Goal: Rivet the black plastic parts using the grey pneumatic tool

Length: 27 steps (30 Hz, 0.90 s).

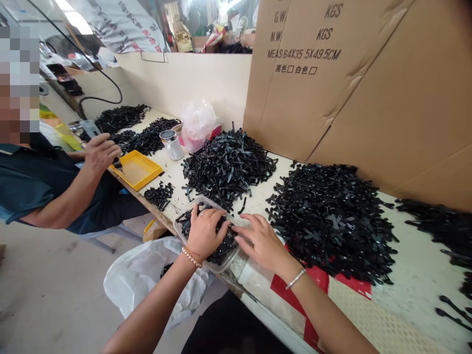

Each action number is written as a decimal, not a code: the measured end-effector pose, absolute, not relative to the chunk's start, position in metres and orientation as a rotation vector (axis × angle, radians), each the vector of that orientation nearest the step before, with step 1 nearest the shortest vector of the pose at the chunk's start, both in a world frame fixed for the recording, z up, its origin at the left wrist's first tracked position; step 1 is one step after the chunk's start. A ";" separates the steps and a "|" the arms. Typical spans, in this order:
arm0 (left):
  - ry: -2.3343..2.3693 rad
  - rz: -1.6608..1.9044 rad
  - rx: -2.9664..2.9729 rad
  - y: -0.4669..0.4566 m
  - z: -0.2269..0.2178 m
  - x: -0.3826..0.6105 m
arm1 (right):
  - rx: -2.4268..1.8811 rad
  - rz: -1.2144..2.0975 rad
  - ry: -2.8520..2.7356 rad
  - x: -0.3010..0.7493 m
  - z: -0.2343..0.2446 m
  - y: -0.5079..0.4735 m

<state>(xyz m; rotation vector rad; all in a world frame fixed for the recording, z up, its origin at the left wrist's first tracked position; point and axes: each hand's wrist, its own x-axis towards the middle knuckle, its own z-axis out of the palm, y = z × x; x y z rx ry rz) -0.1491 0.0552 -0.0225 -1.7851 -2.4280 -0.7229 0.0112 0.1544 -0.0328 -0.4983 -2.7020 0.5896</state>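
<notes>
My left hand [205, 232] lies palm down inside a clear plastic tub [183, 219] of small black plastic parts, fingers curled over the parts in it. My right hand [262, 241] rests at the tub's right rim, fingers stretched toward the left hand and touching the parts. The tub sits at the table's near edge. A large heap of black parts [328, 221] lies just right of my right hand, another heap [226, 164] behind the tub.
A person sits at left, a hand [99, 153] holding a tool over a yellow tray [138, 169]. A jar [171, 143], a plastic bag [197, 123], more black heaps and big cardboard boxes [350, 83] stand behind. A white bag [147, 275] hangs below the table edge.
</notes>
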 end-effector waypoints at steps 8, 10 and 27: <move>-2.452 -0.685 -1.794 0.056 -0.026 -0.149 | -0.503 0.508 -2.795 0.005 -0.035 0.139; -2.443 -0.684 -1.797 0.056 -0.028 -0.149 | -0.539 0.543 -2.777 0.006 -0.039 0.138; -2.281 -0.469 -2.027 0.046 -0.028 -0.153 | -0.576 0.670 -2.590 0.027 -0.048 0.145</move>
